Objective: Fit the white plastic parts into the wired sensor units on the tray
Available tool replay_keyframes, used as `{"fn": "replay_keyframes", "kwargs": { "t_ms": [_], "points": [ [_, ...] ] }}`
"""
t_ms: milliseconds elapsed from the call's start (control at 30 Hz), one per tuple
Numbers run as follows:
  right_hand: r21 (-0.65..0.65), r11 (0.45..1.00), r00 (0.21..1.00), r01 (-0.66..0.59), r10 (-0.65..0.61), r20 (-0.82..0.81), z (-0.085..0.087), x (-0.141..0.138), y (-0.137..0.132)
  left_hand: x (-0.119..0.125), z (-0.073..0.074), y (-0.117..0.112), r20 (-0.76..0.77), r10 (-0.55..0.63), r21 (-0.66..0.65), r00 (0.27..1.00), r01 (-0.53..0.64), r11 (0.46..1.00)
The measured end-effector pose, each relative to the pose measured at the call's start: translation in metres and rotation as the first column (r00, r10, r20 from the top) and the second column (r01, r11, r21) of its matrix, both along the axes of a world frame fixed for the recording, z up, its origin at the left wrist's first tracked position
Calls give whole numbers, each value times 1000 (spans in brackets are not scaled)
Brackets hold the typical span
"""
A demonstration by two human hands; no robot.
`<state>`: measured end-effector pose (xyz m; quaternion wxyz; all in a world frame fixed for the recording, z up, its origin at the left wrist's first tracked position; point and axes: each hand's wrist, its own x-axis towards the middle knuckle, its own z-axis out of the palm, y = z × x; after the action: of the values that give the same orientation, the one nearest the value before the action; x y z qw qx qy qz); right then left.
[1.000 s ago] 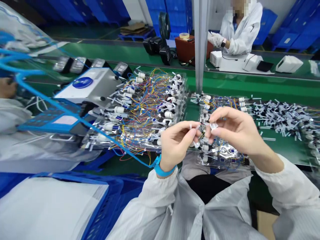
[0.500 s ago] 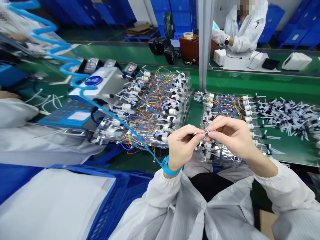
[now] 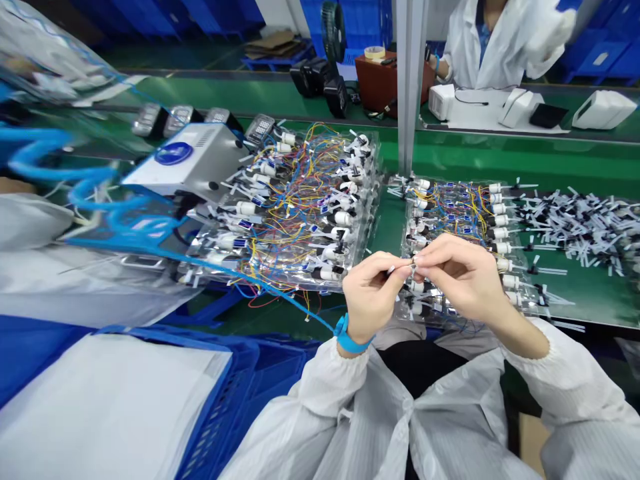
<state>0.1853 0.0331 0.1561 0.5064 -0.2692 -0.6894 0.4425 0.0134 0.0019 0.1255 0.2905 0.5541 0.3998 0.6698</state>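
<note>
My left hand [image 3: 374, 293], with a blue wrist strap [image 3: 350, 335] at its wrist, is closed in a pinch. Fingertip to fingertip with it, my right hand [image 3: 463, 277] pinches too. A tiny part between them is mostly covered by the fingers, and I cannot make out its kind. Both hands are above the near edge of a clear tray of wired parts [image 3: 453, 210], which holds rows of white cylinders, small blue pieces and coloured wires. Left of my hands lies a larger stack of trays with wired parts [image 3: 300, 207].
To the right is a pile of small black parts with white strips [image 3: 575, 227]. A metal post [image 3: 406, 87] rises behind the trays. A grey-white machine [image 3: 187, 160] stands left, near a coiled blue cord [image 3: 95, 173]. Blue crate [image 3: 215, 400] sits lower left. Co-workers are across and left.
My hands stay pinched together, shifted very slightly. The coiled blue cord has swung down and left. The co-worker across has raised an arm to the right.
</note>
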Motion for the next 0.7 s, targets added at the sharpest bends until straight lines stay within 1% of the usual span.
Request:
{"fn": "replay_keyframes", "kwargs": {
  "t_ms": [100, 167, 267, 333, 400, 533, 700],
  "points": [
    [77, 995, 998, 61, -61, 0, -6, -1, -1, -1, -5, -1, -50, 10, 20, 999, -9, 1000],
    [96, 991, 995, 93, -97, 37, -9, 0, -3, -4, -8, -1, -116, 4, 6, 993, -3, 1000],
    [22, 998, 993, 59, -61, 104, -12, 6, -6, -9, -11, -2, -202, -32, -26, 979, 27, 999],
    [-32, 998, 994, 47, -44, 100, -13, 10, -9, -11, -11, -3, -233, -58, -29, 971, 52, 998],
    [-36, 998, 996, 58, -55, 72, -13, 14, -11, -11, -10, -4, -246, -59, -22, 968, 55, 998],
    [12, 999, 997, 51, -52, 57, -13, 17, -14, -8, -6, -6, -219, -29, 59, 975, 43, 997],
    [48, 998, 994, 50, -55, 99, -11, 19, -14, -9, -5, -5, -212, -92, 115, 973, 119, 986]
  ]
}}
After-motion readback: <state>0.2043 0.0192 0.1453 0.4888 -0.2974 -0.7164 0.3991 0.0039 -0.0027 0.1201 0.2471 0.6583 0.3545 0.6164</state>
